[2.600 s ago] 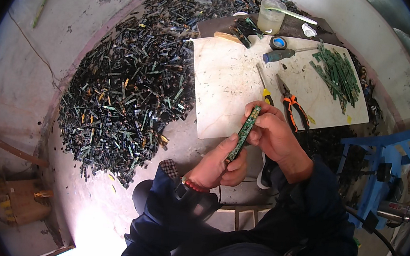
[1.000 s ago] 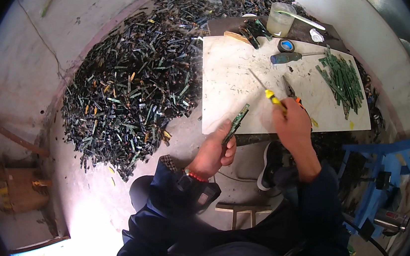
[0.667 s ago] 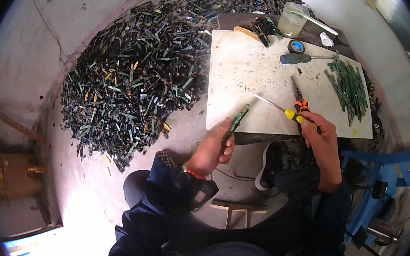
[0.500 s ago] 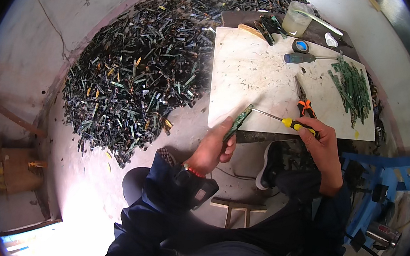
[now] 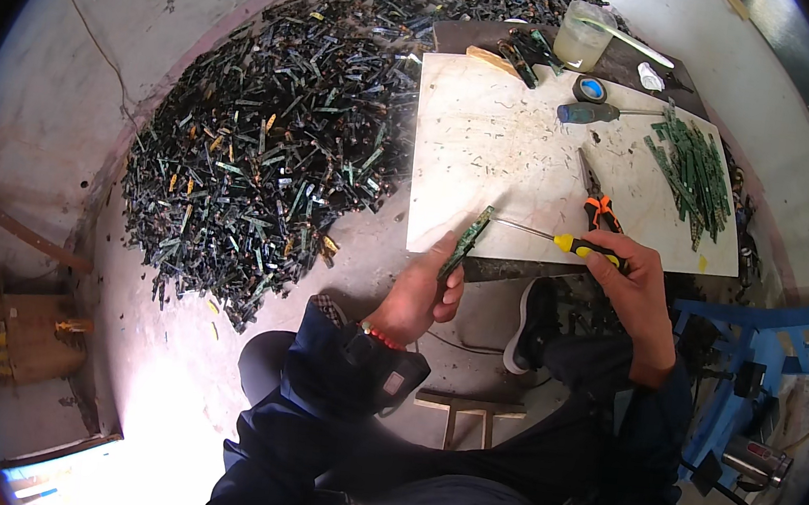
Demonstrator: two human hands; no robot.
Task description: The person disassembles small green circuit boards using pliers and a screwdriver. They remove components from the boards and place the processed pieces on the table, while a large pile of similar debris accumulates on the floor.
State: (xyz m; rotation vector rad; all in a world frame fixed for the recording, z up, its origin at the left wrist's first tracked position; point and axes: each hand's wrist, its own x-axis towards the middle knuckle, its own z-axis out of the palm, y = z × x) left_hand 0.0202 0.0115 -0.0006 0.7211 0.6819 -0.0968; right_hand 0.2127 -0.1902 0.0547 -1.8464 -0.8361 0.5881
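My left hand is closed around a narrow dark green strip, which looks like a circuit board strip, its upper end slanting up to the right. My right hand grips a screwdriver with a yellow and black handle. The thin shaft points left, and its tip is at or very close to the strip's upper end; contact is too small to tell. Both hands are at the near edge of a white board. Just beyond the screwdriver lie orange and black pliers.
A pile of green strips lies at the board's right. Farther back are another screwdriver, a tape roll and a cup of cloudy liquid. A large heap of dark strips covers the floor at left. A blue stool stands at right.
The screwdriver tip has slid slightly down from the strip's top end. Both hands keep their hold and have barely moved.
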